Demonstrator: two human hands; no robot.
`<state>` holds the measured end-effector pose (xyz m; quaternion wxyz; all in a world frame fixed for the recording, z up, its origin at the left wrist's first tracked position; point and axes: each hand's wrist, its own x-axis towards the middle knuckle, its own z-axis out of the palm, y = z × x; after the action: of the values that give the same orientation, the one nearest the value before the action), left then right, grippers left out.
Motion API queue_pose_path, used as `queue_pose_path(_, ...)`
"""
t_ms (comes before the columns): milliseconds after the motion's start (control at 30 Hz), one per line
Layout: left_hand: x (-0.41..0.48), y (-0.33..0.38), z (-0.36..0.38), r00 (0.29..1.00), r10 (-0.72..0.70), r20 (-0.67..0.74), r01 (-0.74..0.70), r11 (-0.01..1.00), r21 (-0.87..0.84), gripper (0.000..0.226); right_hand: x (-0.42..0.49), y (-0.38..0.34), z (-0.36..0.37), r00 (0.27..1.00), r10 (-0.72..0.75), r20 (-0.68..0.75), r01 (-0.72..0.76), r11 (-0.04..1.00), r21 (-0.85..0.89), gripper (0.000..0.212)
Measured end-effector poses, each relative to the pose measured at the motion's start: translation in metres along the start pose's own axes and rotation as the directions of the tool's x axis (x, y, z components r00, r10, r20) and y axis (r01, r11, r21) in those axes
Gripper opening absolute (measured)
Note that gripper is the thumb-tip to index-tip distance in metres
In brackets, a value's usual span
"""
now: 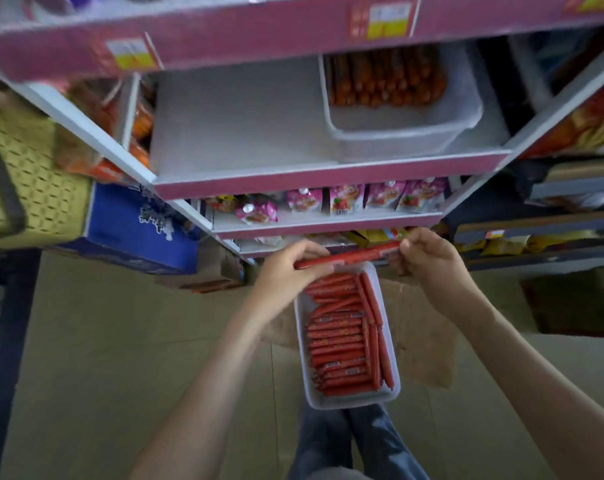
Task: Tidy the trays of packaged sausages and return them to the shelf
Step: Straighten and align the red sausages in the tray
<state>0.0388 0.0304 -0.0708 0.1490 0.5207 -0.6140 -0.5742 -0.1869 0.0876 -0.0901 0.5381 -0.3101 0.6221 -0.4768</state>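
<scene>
A white tray point(392, 389) of red packaged sausages point(342, 344) lies low in the middle, above my knees. Over its far end I hold one long red sausage stick point(352, 257) level. My left hand point(290, 271) grips its left end and my right hand point(428, 258) pinches its right end. A second white tray point(397, 133) holding darker sausages stands on the right of the grey middle shelf point(231, 126). The left part of that shelf is bare.
Pink-edged shelves rise in front; a lower one carries pink snack pouches point(345, 200). A yellow-green basket point(26, 181) and a blue box point(134, 226) sit at the left. Snack bags point(591, 126) fill racks at the right. Brown cardboard point(421, 327) lies on the floor.
</scene>
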Motion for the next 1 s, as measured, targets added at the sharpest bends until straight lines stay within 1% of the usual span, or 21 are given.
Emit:
queue_pose_path(33, -0.012, 0.021, -0.008, 1.0, 0.022, -0.021, -0.024, 0.994, -0.111, 0.012, -0.008, -0.017, -0.001, 1.0, 0.004, -0.009, -0.003, 0.998, 0.058, 0.025)
queue_pose_path(67, -0.024, 0.04, -0.014, 0.998, 0.046, -0.051, -0.058, 0.964, -0.258, 0.013, -0.017, -0.034, -0.001, 1.0, 0.007, -0.015, -0.005, 0.993, 0.121, 0.027)
queue_pose_path(133, -0.046, 0.075, -0.023, 0.987, 0.096, -0.125, -0.149, 0.83, -0.538, 0.017, -0.032, -0.063, 0.003, 1.0, 0.002, -0.009, 0.0, 0.974, 0.228, 0.029)
queue_pose_path(167, -0.056, 0.092, -0.026, 0.979, 0.131, -0.159, -0.202, 0.76, -0.618, 0.017, -0.039, -0.077, 0.006, 1.0, -0.005, -0.004, 0.006, 0.963, 0.268, 0.03)
queue_pose_path(200, -0.063, 0.108, -0.027, 0.967, 0.173, -0.187, -0.254, 0.709, -0.657, 0.018, -0.044, -0.091, 0.008, 1.0, -0.014, 0.004, 0.012, 0.951, 0.308, 0.03)
queue_pose_path(267, -0.077, 0.136, -0.031, 0.936, 0.265, -0.231, -0.35, 0.657, -0.667, 0.021, -0.053, -0.118, 0.014, 0.999, -0.043, 0.013, 0.035, 0.925, 0.379, 0.032)
queue_pose_path(367, -0.092, 0.168, -0.037, 0.862, 0.389, -0.325, -0.507, 0.645, -0.572, 0.021, -0.062, -0.148, 0.022, 0.995, -0.101, 0.003, 0.09, 0.899, 0.43, 0.035)
queue_pose_path(433, -0.099, 0.18, -0.039, 0.785, 0.445, -0.431, -0.616, 0.634, -0.467, 0.018, -0.066, -0.158, 0.024, 0.995, -0.098, 0.01, 0.083, 0.89, 0.449, 0.035)
queue_pose_path(500, -0.105, 0.189, -0.04, 0.712, 0.484, -0.508, -0.688, 0.626, -0.368, 0.013, -0.066, -0.163, 0.027, 0.996, -0.085, 0.032, 0.06, 0.88, 0.47, 0.033)
queue_pose_path(600, -0.111, 0.197, -0.037, 0.639, 0.529, -0.559, -0.739, 0.625, -0.252, 0.009, -0.065, -0.17, 0.031, 0.995, -0.065, 0.07, 0.019, 0.858, 0.512, 0.032)
queue_pose_path(733, -0.118, 0.205, -0.028, 0.558, 0.551, -0.62, -0.776, 0.611, -0.156, 0.011, -0.065, -0.178, 0.038, 0.991, -0.075, 0.111, 0.006, 0.851, 0.525, 0.029)
queue_pose_path(800, -0.118, 0.203, -0.022, 0.514, 0.609, -0.604, -0.794, 0.604, -0.067, 0.012, -0.067, -0.18, 0.042, 0.99, -0.071, 0.118, -0.002, 0.851, 0.525, 0.026)
queue_pose_path(833, -0.117, 0.202, -0.019, 0.499, 0.657, -0.565, -0.794, 0.608, 0.006, 0.015, -0.068, -0.18, 0.044, 0.99, -0.067, 0.124, -0.008, 0.85, 0.527, 0.025)
queue_pose_path(900, -0.113, 0.198, -0.012, 0.507, 0.738, -0.444, -0.773, 0.618, 0.144, 0.022, -0.074, -0.183, 0.048, 0.981, -0.079, 0.177, -0.02, 0.866, 0.5, 0.026)
queue_pose_path(933, -0.112, 0.197, -0.009, 0.521, 0.75, -0.408, -0.763, 0.623, 0.172, 0.023, -0.078, -0.184, 0.051, 0.973, -0.094, 0.213, -0.011, 0.894, 0.448, 0.025)
queue_pose_path(967, -0.111, 0.196, -0.006, 0.526, 0.753, -0.394, -0.758, 0.626, 0.184, 0.022, -0.081, -0.187, 0.052, 0.967, -0.109, 0.229, 0.027, 0.942, 0.335, 0.024)
queue_pose_path(1000, -0.111, 0.195, -0.005, 0.521, 0.758, -0.393, -0.755, 0.624, 0.201, 0.022, -0.085, -0.19, 0.053, 0.967, -0.135, 0.218, 0.099, 0.981, 0.168, 0.023)
